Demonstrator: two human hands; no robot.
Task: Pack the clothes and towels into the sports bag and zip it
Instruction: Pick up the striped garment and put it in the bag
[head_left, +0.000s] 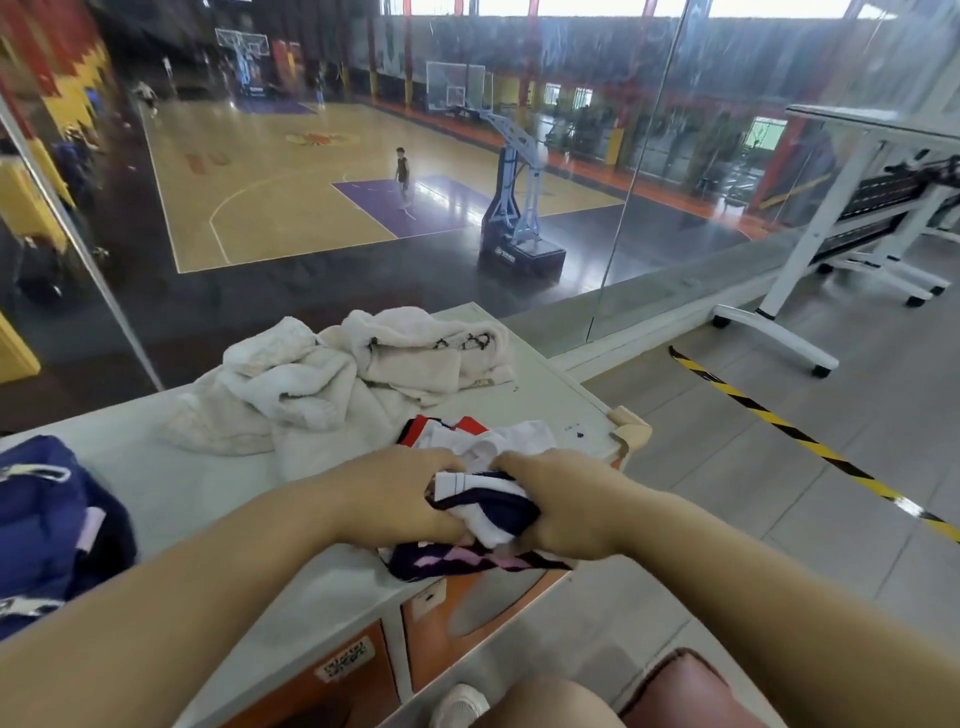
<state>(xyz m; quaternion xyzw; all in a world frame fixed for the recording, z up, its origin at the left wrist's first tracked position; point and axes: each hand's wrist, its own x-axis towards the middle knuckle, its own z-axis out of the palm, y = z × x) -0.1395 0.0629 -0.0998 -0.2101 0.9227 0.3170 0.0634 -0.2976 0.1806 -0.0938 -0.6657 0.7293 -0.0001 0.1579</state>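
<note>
Right now my left grip (400, 499) and right grip (566, 514) both curl tight around the bunched clothes (488, 506) at the right end of the desk (171, 483). The sports bag (47, 525) lies well off leftward, nearer my left arm, and the towels (311, 384) sit beyond.

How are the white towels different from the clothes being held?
The towels are mostly cream-white and lie untouched in a big heap; the clothes are white, navy and pink, a smaller bunch gripped by the left hand and right hand. Both are crumpled on the table, outside the bag.
</note>
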